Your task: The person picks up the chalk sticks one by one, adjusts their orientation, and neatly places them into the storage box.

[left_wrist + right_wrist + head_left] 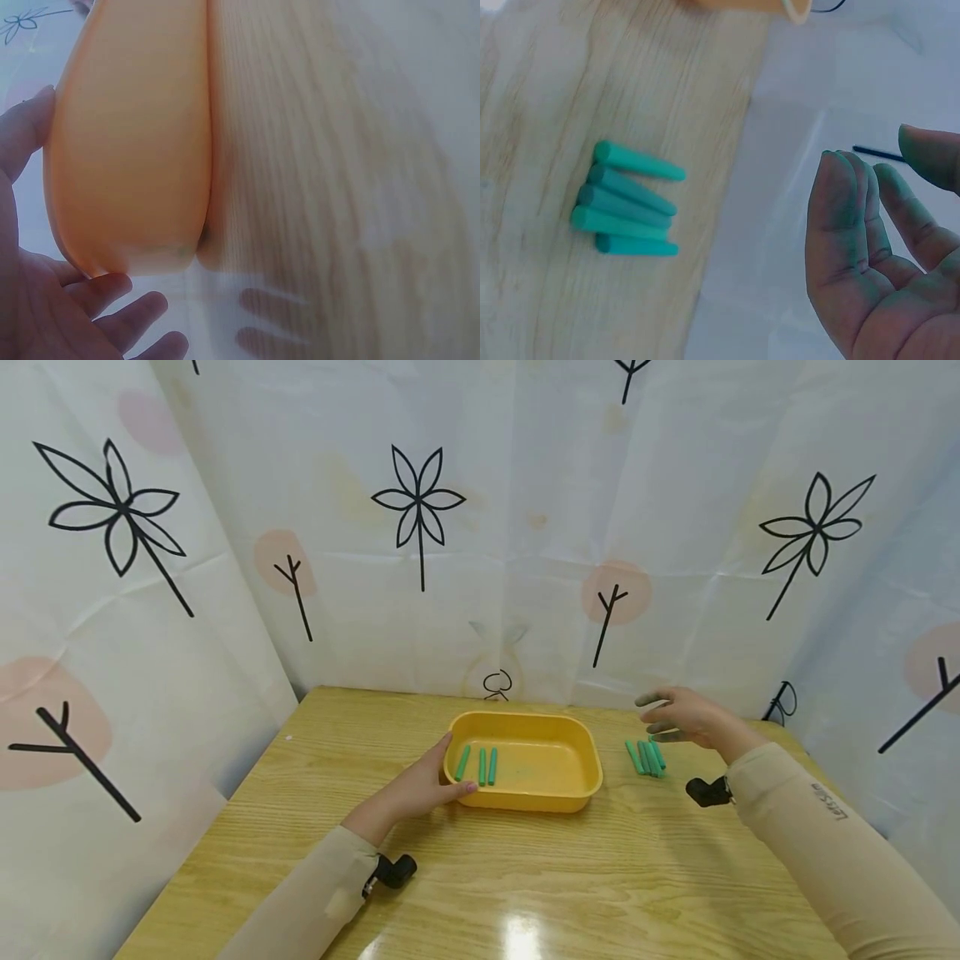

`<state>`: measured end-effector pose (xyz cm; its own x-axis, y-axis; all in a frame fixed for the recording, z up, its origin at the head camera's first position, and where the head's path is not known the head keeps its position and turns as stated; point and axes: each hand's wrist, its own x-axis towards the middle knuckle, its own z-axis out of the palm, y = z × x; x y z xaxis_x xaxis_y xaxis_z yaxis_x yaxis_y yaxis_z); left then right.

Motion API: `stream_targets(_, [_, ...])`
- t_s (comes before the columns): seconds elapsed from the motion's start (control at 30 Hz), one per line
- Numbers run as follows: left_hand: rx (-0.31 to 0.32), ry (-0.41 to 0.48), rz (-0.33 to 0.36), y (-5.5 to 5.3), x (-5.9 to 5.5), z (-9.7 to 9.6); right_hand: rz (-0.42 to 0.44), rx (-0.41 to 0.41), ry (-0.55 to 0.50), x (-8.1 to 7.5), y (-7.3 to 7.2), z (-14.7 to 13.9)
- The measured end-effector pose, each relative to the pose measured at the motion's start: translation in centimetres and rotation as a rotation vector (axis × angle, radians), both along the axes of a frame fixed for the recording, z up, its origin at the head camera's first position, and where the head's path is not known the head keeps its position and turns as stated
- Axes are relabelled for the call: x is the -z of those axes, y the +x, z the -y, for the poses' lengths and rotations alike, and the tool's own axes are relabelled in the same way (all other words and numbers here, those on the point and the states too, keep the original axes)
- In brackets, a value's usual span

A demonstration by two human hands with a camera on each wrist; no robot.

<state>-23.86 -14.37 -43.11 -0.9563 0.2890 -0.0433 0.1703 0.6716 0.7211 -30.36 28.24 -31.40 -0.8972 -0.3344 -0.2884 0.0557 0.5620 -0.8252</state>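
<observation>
A yellow plastic tray (pixel 555 762) sits on the table, with three green chalk sticks (pixel 482 767) lying side by side in its left end. My left hand (pixel 420 787) grips the tray's left end, thumb over the near rim and fingers around the outer wall; the left wrist view shows the tray's side (pixel 135 150) close up. To the right of the tray lies a small cluster of several green chalk sticks (pixel 648 758). Just above and behind that cluster, my right hand (pixel 684 717) hovers with fingers apart, holding nothing. Green dust coats its fingertips (pixel 832 180).
The wooden table (pixel 480 868) reaches to white patterned cloth (pixel 510 527) hanging at the back and both sides. A small black camera (pixel 395 870) is strapped at the left wrist, another black camera (pixel 707 792) at the right.
</observation>
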Motion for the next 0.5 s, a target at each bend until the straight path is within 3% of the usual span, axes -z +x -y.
stream_targets(0.3, [0.006,-0.007,-0.002,-0.1,0.3,0.0,0.009,0.075,0.007,3.6,-0.9,-2.1])
stream_targets(0.5, [0.006,-0.001,0.000,-0.1,0.1,0.1,-0.020,0.111,0.017,5.1,-1.3,-3.0])
